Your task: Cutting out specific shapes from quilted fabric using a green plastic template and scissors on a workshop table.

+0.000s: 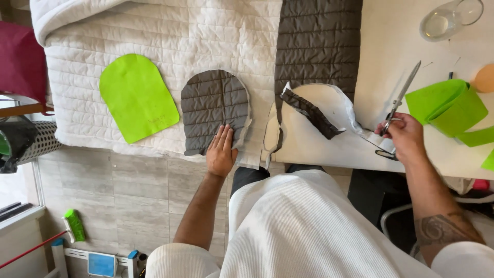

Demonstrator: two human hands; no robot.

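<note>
My left hand (221, 150) lies flat, fingers apart, on the lower edge of a grey quilted cut-out (213, 105) with a rounded top, which rests on white quilted fabric (170, 36). My right hand (404, 136) grips the handles of long metal scissors (404, 95), blades pointing up and away over the table. Between my hands sits a loose grey quilted strip (311, 112) on a white offcut (319, 128). A lime green pattern piece (136, 97), same rounded shape, is left of the grey cut-out.
A grey quilted fabric length (318, 41) runs up the table. A folded green sheet (450, 105), an orange disc (485, 78) and a glass vessel (447, 19) sit at right. A perforated bin (25, 141) and tiled floor (134, 195) are at left.
</note>
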